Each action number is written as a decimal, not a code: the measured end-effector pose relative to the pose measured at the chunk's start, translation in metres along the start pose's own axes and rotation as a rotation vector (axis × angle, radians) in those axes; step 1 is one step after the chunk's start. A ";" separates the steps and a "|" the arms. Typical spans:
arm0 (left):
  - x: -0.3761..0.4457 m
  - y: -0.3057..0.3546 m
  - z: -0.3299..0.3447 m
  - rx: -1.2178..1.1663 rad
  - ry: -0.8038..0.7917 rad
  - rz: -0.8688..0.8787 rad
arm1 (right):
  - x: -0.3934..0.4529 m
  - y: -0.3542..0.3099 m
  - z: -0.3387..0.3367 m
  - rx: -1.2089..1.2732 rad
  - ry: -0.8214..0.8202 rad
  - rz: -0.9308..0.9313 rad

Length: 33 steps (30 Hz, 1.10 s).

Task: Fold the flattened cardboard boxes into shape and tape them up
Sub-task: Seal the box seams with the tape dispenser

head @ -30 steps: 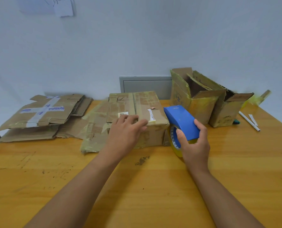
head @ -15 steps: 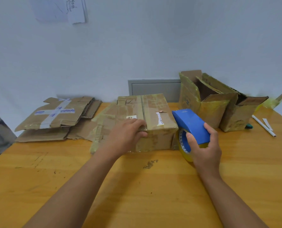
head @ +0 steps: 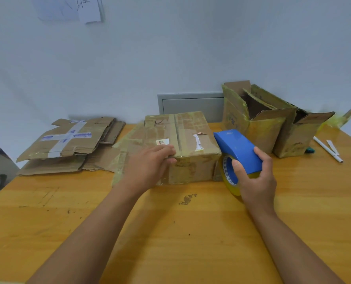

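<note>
A closed, tape-covered cardboard box (head: 193, 140) stands at the middle of the wooden table (head: 170, 232). My left hand (head: 150, 167) rests on its near top edge, fingers curled over the front left corner. My right hand (head: 254, 177) grips a blue tape dispenser (head: 237, 150) with a yellowish tape roll (head: 230, 179), held against the box's right side at table level. Flattened cardboard boxes (head: 68, 142) lie stacked at the left.
Two folded open-topped boxes (head: 260, 121) stand at the back right. A white pen (head: 327, 149) and a small green object lie beside them. A grey panel (head: 191, 104) sits against the wall behind the box.
My left hand has slid from the box's top towards its near front edge. My right hand and the dispenser have stayed beside the box's right side. The camera has shifted slightly.
</note>
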State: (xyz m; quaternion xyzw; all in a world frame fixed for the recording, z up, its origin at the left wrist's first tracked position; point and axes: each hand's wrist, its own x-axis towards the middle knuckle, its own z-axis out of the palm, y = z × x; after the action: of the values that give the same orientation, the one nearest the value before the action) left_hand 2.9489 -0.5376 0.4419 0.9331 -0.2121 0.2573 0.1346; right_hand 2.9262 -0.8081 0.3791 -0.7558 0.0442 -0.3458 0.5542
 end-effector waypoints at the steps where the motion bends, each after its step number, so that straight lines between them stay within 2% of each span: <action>1: 0.000 0.000 0.000 0.008 -0.011 -0.009 | 0.000 0.000 0.000 -0.001 0.001 0.002; 6: -0.008 -0.005 -0.001 0.029 0.030 -0.029 | -0.001 -0.008 -0.001 0.030 0.021 0.006; 10: -0.010 -0.003 0.004 0.036 0.090 -0.084 | 0.003 -0.038 -0.005 0.077 0.088 -0.129; 14: -0.010 -0.009 0.008 -0.013 0.120 -0.063 | 0.012 -0.080 -0.003 0.175 0.140 -0.269; 17: -0.011 -0.011 0.008 -0.023 0.176 -0.031 | 0.016 -0.104 0.016 0.246 0.078 -0.302; 21: -0.012 -0.003 0.009 0.008 0.153 -0.068 | 0.008 -0.119 0.048 0.257 -0.059 -0.211; 23: -0.013 -0.007 0.007 -0.027 0.129 -0.099 | 0.003 -0.119 0.058 0.214 -0.067 -0.253; 28: -0.020 -0.016 0.006 -0.144 0.171 -0.039 | 0.009 -0.116 0.062 0.175 -0.096 -0.269; 33: -0.024 -0.030 0.012 -0.274 0.198 -0.120 | 0.015 -0.119 0.064 0.119 -0.094 -0.275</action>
State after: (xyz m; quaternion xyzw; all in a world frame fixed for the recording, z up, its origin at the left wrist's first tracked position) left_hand 2.9496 -0.5078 0.4147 0.8872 -0.1747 0.3080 0.2957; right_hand 2.9364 -0.7178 0.4806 -0.7360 -0.1065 -0.3845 0.5468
